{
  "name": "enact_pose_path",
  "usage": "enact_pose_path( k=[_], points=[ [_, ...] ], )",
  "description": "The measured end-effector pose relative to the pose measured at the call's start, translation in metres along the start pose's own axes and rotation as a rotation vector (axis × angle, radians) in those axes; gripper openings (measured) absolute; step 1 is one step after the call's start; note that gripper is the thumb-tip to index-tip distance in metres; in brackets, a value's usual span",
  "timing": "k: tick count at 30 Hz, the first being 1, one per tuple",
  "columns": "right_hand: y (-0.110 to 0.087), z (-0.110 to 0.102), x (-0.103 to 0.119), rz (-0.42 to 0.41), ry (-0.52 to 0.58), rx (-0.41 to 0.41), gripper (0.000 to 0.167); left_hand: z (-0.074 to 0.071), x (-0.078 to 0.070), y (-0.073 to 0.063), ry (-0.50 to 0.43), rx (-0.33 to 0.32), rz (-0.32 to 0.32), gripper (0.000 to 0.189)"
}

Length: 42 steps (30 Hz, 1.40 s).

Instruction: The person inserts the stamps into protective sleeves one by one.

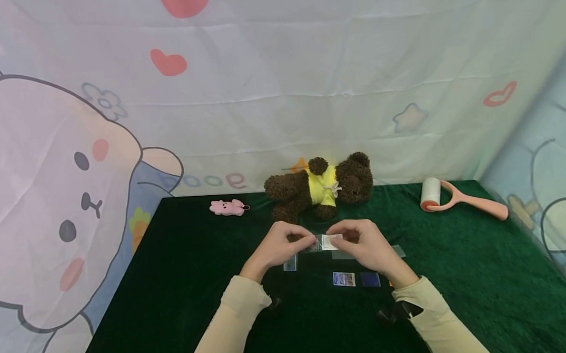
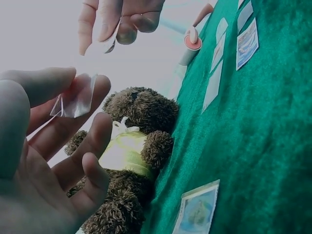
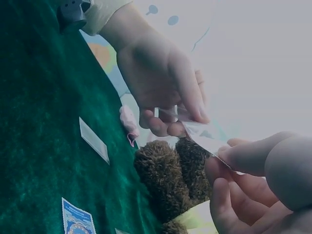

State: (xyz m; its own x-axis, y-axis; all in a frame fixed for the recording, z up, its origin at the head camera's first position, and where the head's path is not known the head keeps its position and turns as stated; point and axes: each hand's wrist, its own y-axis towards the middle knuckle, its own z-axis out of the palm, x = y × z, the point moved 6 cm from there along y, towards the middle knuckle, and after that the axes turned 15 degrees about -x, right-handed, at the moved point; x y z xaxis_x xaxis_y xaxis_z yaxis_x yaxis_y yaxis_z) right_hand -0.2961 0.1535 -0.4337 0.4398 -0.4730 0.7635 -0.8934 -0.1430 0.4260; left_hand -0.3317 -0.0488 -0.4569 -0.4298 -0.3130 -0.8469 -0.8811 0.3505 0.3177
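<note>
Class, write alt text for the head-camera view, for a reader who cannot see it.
Two hands, the left hand and the right hand, pinch a small clear sleeve between them above a green velvet table. Two cards lie beneath; a brown teddy bear, pink plush toy and lint roller lie behind.

On the table (image 1: 459,295), the teddy bear (image 1: 321,188) lies at 12 o'clock, at the far edge. The small plush (image 1: 227,207) lies at its 9 o'clock, the lint roller (image 1: 459,199) well apart at its 3 o'clock. At the bear's 6 o'clock, both hands (image 1: 324,246) meet above the table on a clear sleeve (image 1: 325,242). Two cards (image 1: 356,279) lie side by side nearer the person; another sleeve (image 1: 290,262) lies at their 9 o'clock.
</note>
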Motion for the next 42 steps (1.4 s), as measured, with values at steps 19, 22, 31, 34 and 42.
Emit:
enact_pose_path(
  k=[19,22,31,34,42],
  points=[
    [-0.0011,0.0000,0.0027,-0.022,0.033,-0.029,0.014,0.0039,0.0017,0.0011,-0.024,0.029,-0.019,0.013],
    [-0.0006,-0.0007,0.0031,-0.031,0.017,-0.043,0.013,0.0032,0.0013,0.0016,-0.035,0.021,-0.015,0.016],
    [0.0001,-0.0027,0.0074,-0.029,0.015,-0.071,0.012,-0.0013,0.0009,0.0024,-0.072,-0.034,-0.039,0.025],
    [-0.0003,-0.0018,0.0074,-0.023,0.011,-0.069,0.012,-0.0024,0.0001,0.0025,-0.085,-0.047,-0.032,0.023],
    [-0.0005,-0.0019,0.0068,-0.015,0.007,-0.070,0.012,-0.0027,0.0010,0.0027,-0.088,-0.042,-0.050,0.021]
  ],
)
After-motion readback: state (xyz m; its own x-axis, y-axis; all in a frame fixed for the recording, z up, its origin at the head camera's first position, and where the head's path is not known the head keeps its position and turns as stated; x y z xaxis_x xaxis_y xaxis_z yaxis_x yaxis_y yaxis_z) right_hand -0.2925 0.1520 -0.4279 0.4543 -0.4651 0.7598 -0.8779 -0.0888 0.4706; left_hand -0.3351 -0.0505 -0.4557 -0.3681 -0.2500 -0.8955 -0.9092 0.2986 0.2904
